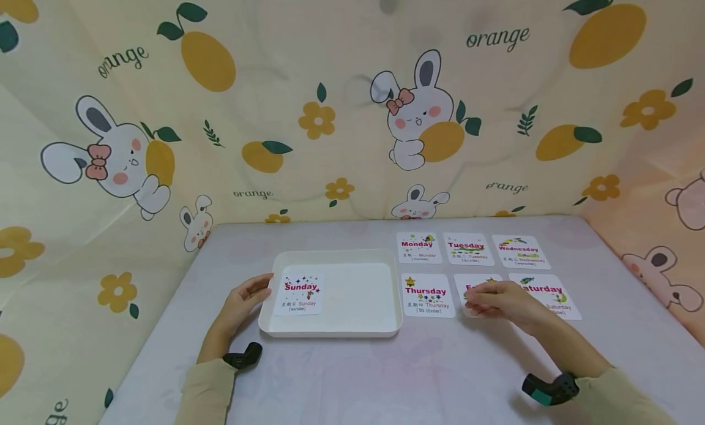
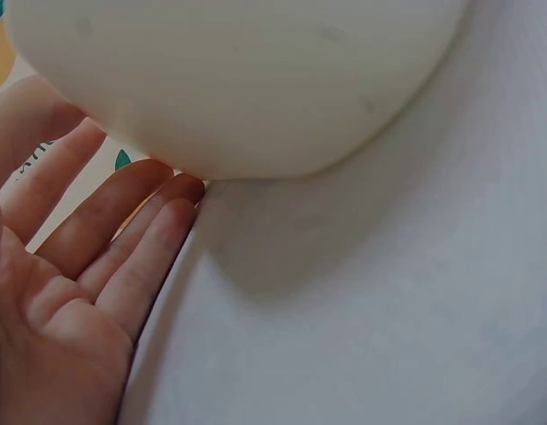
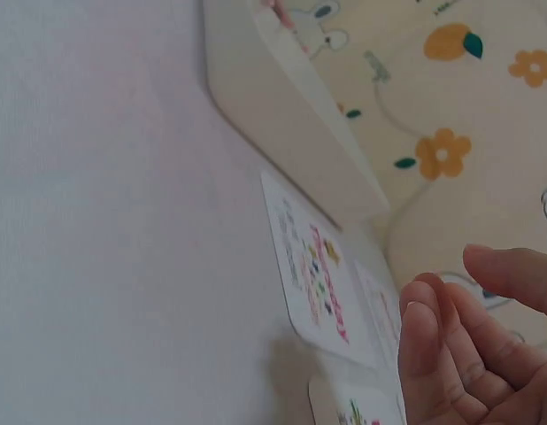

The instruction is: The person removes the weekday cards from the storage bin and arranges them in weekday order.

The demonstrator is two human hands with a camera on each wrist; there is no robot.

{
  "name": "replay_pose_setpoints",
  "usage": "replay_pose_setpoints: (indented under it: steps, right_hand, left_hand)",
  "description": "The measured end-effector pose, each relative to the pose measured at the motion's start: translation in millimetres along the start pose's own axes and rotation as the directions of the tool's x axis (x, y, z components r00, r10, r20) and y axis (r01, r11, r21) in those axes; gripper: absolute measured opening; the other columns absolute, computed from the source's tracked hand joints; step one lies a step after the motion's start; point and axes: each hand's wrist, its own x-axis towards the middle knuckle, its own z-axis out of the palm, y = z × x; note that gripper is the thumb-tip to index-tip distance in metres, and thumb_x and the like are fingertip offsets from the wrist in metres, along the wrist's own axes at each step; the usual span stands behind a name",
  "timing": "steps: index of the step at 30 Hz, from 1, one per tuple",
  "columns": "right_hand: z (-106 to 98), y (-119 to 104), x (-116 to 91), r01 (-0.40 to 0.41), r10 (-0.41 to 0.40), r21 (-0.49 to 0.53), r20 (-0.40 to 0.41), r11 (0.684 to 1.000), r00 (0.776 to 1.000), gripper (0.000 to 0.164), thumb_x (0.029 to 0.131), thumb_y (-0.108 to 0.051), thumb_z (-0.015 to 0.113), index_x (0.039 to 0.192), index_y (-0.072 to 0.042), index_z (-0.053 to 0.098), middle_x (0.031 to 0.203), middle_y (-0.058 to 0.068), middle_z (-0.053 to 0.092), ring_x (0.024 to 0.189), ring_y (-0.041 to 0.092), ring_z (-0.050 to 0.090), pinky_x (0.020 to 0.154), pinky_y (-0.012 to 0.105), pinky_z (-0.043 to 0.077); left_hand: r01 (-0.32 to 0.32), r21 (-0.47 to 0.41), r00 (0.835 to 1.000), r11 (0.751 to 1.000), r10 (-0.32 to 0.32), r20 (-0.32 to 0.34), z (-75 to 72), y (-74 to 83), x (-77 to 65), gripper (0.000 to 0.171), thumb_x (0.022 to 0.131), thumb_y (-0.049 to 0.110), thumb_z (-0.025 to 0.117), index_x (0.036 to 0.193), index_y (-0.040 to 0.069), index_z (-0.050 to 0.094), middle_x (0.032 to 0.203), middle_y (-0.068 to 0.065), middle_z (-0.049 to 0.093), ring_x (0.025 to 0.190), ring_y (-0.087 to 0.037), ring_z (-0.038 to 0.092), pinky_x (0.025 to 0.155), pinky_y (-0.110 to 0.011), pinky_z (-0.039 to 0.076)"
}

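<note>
My left hand point(image 1: 237, 308) is at the left end of a white tray point(image 1: 360, 296), its slightly bent fingertips touching the tray's side. Inside the tray, on the left, lies a "Sunday" word card point(image 1: 300, 295). Above the "Friday" card point(image 1: 484, 278) hovers my right hand point(image 1: 509, 301), partly covering it and the edge of the "Saturday" card point(image 1: 559, 299). In the right wrist view this hand's fingers point(image 3: 424, 336) are loosely bent, thumb apart from them, with nothing between. To its left lies the "Thursday" card point(image 1: 428, 296).
Behind, in a row, lie the "Monday" point(image 1: 418, 248), "Tuesday" point(image 1: 468, 250) and "Wednesday" point(image 1: 520, 252) cards. The pale table point(image 1: 352, 376) ends against a cloth backdrop point(image 1: 341, 57) printed with rabbits and oranges. The tray's right end stands close beside the "Thursday" card.
</note>
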Motion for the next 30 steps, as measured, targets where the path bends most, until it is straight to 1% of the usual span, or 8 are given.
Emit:
replay_pose_setpoints:
  steps: [3, 6, 10, 17, 20, 23, 27, 30]
  right_hand:
    - [7, -4, 3, 0.015, -0.016, 0.032, 0.030, 0.999, 0.999, 0.039, 0.095, -0.021, 0.059, 0.116, 0.011, 0.060, 0.091, -0.006, 0.074, 0.080, 0.007, 0.068, 0.076, 0.020, 0.058]
    - [14, -7, 5, 0.029, -0.030, 0.035, 0.049, 0.999, 0.998, 0.039, 0.095, -0.022, 0.060, 0.116, 0.011, 0.060, 0.092, -0.005, 0.075, 0.080, 0.008, 0.068, 0.076, 0.019, 0.058]
    - [24, -12, 8, 0.040, -0.043, 0.045, 0.056, 0.998, 0.998, 0.040, 0.094, -0.022, 0.061, 0.116, 0.012, 0.060, 0.091, -0.004, 0.075, 0.079, 0.008, 0.068, 0.074, 0.019, 0.058]
    - [38, -18, 15, 0.039, -0.045, 0.103, 0.061, 0.994, 0.997, 0.041, 0.093, -0.022, 0.062, 0.116, 0.012, 0.058, 0.089, -0.005, 0.074, 0.078, 0.004, 0.067, 0.075, 0.019, 0.058]
    - [44, -21, 19, 0.043, -0.053, 0.127, 0.073, 0.991, 0.996, 0.040, 0.094, -0.021, 0.062, 0.116, 0.012, 0.058, 0.089, -0.005, 0.074, 0.078, 0.005, 0.068, 0.075, 0.019, 0.058]
    - [52, -26, 22, 0.046, -0.059, 0.142, 0.085, 0.989, 0.995, 0.037, 0.094, -0.020, 0.061, 0.115, 0.011, 0.059, 0.088, -0.005, 0.074, 0.077, 0.005, 0.067, 0.075, 0.019, 0.058]
    - [64, -35, 26, 0.045, -0.062, 0.167, 0.102, 0.985, 0.993, 0.032, 0.095, -0.020, 0.060, 0.113, 0.007, 0.061, 0.088, -0.004, 0.073, 0.078, 0.006, 0.068, 0.076, 0.020, 0.058]
    - [73, -39, 31, 0.046, -0.070, 0.195, 0.114, 0.980, 0.991, 0.028, 0.094, -0.019, 0.061, 0.110, 0.004, 0.063, 0.088, -0.004, 0.073, 0.080, 0.007, 0.069, 0.078, 0.022, 0.059]
  left_hand:
    - [-0.005, -0.007, 1.000, 1.000, 0.005, 0.001, 0.2, 0.1, 0.3, 0.051, 0.094, 0.031, 0.061, 0.140, 0.012, 0.048, 0.146, -0.011, 0.050, 0.136, -0.027, 0.047, 0.102, -0.014, 0.045]
    - [-0.015, -0.017, 1.000, 1.000, 0.015, 0.004, 0.6, -0.4, 0.5, 0.051, 0.094, 0.029, 0.062, 0.140, 0.011, 0.048, 0.146, -0.013, 0.051, 0.135, -0.029, 0.047, 0.095, -0.006, 0.043]
    - [-0.027, -0.024, 1.000, 0.999, 0.028, 0.006, 1.0, -0.7, 0.6, 0.052, 0.094, 0.029, 0.062, 0.140, 0.010, 0.048, 0.145, -0.014, 0.051, 0.135, -0.030, 0.047, 0.091, -0.003, 0.042]
    - [-0.024, -0.011, 1.000, 1.000, 0.024, 0.000, 0.2, -0.9, 0.0, 0.052, 0.094, 0.030, 0.062, 0.140, 0.011, 0.048, 0.145, -0.013, 0.051, 0.135, -0.029, 0.047, 0.099, -0.011, 0.045]
    - [-0.026, -0.011, 1.000, 1.000, 0.026, 0.003, -0.2, -1.3, 0.6, 0.052, 0.094, 0.030, 0.062, 0.140, 0.011, 0.048, 0.146, -0.013, 0.051, 0.135, -0.029, 0.047, 0.097, -0.008, 0.044]
    - [-0.020, 0.000, 1.000, 1.000, 0.020, -0.002, 0.0, -2.0, 1.7, 0.052, 0.094, 0.031, 0.062, 0.140, 0.011, 0.048, 0.145, -0.012, 0.052, 0.134, -0.028, 0.048, 0.101, -0.015, 0.046]
    - [-0.001, 0.021, 1.000, 1.000, 0.001, -0.012, 0.9, -1.8, 2.6, 0.051, 0.094, 0.033, 0.062, 0.140, 0.014, 0.049, 0.144, -0.010, 0.053, 0.133, -0.024, 0.049, 0.108, -0.028, 0.046]
    - [-0.003, 0.029, 1.000, 1.000, 0.003, -0.010, 0.6, -1.3, 2.1, 0.052, 0.094, 0.033, 0.061, 0.140, 0.014, 0.048, 0.144, -0.010, 0.053, 0.132, -0.023, 0.050, 0.105, -0.023, 0.047]
